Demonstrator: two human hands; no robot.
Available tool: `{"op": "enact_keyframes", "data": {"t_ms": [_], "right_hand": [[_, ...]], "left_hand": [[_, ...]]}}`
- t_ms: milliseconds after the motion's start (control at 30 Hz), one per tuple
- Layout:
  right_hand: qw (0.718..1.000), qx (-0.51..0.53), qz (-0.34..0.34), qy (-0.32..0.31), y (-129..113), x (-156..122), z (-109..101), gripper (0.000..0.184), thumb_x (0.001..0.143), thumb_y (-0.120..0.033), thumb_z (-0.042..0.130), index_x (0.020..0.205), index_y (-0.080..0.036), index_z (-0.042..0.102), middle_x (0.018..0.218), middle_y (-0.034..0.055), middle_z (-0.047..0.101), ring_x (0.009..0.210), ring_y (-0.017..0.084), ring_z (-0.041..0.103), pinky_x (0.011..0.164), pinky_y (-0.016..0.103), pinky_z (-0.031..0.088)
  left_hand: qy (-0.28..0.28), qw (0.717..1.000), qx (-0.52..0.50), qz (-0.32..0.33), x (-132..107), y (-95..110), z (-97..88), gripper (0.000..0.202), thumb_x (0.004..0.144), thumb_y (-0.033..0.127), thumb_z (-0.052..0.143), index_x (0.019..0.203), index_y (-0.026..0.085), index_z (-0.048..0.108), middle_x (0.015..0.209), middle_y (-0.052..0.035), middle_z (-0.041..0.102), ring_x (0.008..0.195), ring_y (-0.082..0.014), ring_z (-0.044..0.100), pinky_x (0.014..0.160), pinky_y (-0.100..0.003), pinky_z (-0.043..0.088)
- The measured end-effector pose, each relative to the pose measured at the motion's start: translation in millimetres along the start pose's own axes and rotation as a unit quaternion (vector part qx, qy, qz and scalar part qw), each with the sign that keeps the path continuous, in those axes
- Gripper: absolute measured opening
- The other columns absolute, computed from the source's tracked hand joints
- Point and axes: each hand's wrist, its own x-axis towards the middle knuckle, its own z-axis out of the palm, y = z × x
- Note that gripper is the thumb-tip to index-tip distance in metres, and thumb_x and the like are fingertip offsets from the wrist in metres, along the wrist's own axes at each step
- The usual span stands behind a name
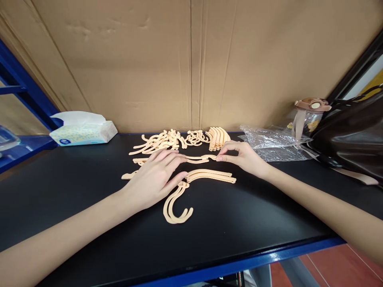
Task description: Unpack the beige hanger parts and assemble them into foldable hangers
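Slim, beige, curved strip [211,157]: right end pinched by right hand [241,154]; left hand [157,171] spread, thumb apart. Black desk [239,215] extends nearward to blue edge [269,257].

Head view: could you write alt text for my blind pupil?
A person's right hand pinches a curved beige piece over a black table, with the left hand close by. Similar pieces lie behind, between a tissue box and clear plastic.
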Motion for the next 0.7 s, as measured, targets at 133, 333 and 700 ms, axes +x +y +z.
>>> {"op": "enact_keyframes", "data": {"t_ms": [133, 333, 700], "right_hand": [[0.999, 0.030, 0.011, 0.001, 1, -1, -1, 0.017, 0.078, -0.037, 0.068, 0.075, -0.020, 0.070, 0.081, 0.0017, 0.068, 0.081, 0.017, 0.061, 0.080, 0.032, 0.044], [0.999, 0.039, -0.003, 0.003, 4, -1, -1, 0.018, 0.076, -0.038, 0.069, 0.074, -0.020, 0.069, 0.081, 0.0016, 0.069, 0.082, 0.018, 0.061, 0.080, 0.033, 0.043], [0.983, -0.176, -0.049, -0.031, 15, 2, 0, 0.018, 0.082, -0.038, 0.065, 0.073, -0.022, 0.069, 0.080, -0.0015, 0.071, 0.082, 0.018, 0.059, 0.081, 0.034, 0.034]], "left_hand": [[0.025, 0.999, 0.010, -0.025, 0, -1, 0.1, 0.035, 0.096, 0.037, 0.037, 0.115, 0.014, 0.056, 0.116, -0.0094, 0.060, 0.115, -0.0252, 0.047, 0.100, -0.043, 0.036], [0.008, 1.000, 0.005, -0.026, -1, -3, 1.8, 0.036, 0.096, 0.037, 0.036, 0.116, 0.015, 0.056, 0.115, -0.0088, 0.060, 0.114, -0.0245, 0.047, 0.100, -0.041, 0.035], [-0.053, 0.998, -0.038, -0.016, -3, 1, 6.3, 0.045, 0.098, 0.045, 0.030, 0.126, 0.018, 0.053, 0.125, -0.0071, 0.058, 0.126, -0.0238, 0.040, 0.102, -0.039, 0.033]]}}
